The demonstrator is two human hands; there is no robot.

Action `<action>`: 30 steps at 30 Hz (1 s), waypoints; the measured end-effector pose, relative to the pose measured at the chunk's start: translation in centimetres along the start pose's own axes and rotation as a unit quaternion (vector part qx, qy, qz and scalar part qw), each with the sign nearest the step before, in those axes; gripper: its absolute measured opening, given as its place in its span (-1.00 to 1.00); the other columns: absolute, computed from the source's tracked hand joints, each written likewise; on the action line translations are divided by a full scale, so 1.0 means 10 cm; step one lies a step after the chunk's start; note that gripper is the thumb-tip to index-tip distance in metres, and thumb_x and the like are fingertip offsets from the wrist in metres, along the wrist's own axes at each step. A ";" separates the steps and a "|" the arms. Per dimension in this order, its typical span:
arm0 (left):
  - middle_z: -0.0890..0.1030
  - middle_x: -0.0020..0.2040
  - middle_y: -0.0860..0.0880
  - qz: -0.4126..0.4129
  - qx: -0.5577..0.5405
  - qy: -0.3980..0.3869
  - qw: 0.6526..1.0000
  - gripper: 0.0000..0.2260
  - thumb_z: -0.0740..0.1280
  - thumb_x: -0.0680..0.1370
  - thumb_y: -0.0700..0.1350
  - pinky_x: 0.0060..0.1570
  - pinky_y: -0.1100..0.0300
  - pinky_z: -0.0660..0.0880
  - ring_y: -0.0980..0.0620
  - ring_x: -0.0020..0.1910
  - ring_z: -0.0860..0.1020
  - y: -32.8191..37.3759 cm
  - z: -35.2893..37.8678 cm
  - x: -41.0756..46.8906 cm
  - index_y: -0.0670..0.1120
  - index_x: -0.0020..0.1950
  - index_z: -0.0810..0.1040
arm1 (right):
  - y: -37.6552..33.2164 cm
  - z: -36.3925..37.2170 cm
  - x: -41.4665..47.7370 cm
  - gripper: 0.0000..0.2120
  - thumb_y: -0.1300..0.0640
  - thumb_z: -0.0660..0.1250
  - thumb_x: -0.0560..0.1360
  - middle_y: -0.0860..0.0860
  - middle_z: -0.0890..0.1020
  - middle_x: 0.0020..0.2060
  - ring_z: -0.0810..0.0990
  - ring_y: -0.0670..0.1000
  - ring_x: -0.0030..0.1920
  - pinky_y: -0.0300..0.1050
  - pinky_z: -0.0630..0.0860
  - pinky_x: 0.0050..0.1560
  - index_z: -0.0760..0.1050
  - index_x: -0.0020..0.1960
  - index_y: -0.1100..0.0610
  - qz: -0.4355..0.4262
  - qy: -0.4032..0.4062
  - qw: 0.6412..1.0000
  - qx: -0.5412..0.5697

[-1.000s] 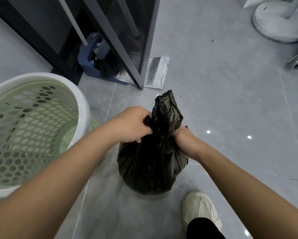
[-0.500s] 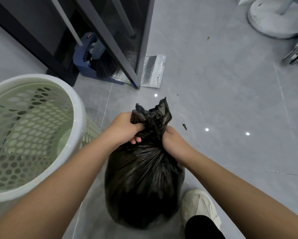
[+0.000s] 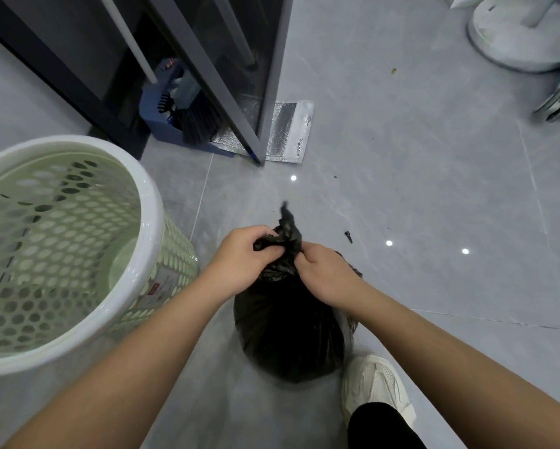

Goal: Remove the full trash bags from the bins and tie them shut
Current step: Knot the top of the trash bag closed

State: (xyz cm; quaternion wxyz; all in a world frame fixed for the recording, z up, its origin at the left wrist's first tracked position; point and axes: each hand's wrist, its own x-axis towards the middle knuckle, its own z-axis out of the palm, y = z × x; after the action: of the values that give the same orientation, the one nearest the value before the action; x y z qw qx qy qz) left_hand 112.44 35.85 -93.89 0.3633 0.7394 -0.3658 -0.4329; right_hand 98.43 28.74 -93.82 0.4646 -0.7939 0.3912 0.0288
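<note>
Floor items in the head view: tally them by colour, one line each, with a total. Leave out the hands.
Black: 1, the trash bag
Green and white: 1, the perforated bin
Blue: 1, the dustpan and brush set
Silver: 1, the foil pouch
White: 2, the shoe and the round stand base
Total: 6

Trash bag (image 3: 288,325) neck, a tall loose tuft 1 s ago, now twisted down to a short knot-like bunch with 1 thin tail poking up. Left hand (image 3: 243,259) and right hand (image 3: 324,273) moved from gripping the neck's sides to pinching the bunch close together from above. Bag now sits nearer the shoe (image 3: 374,392), touching it.
</note>
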 end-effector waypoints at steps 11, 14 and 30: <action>0.41 0.29 0.01 0.111 0.204 0.113 0.966 -0.58 0.20 0.50 -0.27 0.23 0.21 0.35 0.08 0.23 0.42 0.04 -0.09 -0.17 -0.04 0.35 0.37 | 0.15 0.03 -0.07 -0.71 0.02 0.10 0.62 0.02 0.54 -0.30 0.53 0.08 -0.21 0.07 0.45 -0.06 0.41 -0.16 0.17 -0.098 -0.062 0.991 -0.073; 0.29 0.48 0.05 0.283 0.327 0.025 0.901 -0.42 0.18 0.43 -0.19 0.48 0.10 0.06 0.12 0.50 0.14 0.15 -0.15 -0.33 -0.06 0.48 0.25 | 0.15 0.03 -0.06 -0.72 0.03 0.10 0.62 0.05 0.61 -0.21 0.56 0.10 -0.14 0.07 0.46 -0.03 0.46 -0.11 0.17 -0.107 -0.058 0.990 -0.073; 0.53 -0.04 0.01 0.188 0.501 -0.041 0.844 -0.84 0.13 0.54 -0.07 -0.22 0.13 0.19 -0.06 -0.04 0.51 0.11 0.01 -0.28 -0.04 0.01 0.47 | 0.16 -0.03 -0.12 -0.82 0.03 0.17 0.59 -0.17 0.50 -0.33 0.49 -0.10 -0.25 -0.18 0.40 -0.17 0.43 -0.16 0.02 -0.149 -0.079 0.984 -0.053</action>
State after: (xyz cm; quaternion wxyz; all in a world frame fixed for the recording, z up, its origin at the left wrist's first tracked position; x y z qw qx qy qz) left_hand 111.11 37.73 -91.93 0.0028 0.7194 -0.6794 -0.1441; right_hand 96.49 28.81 -94.35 0.4500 -0.8623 0.2284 0.0423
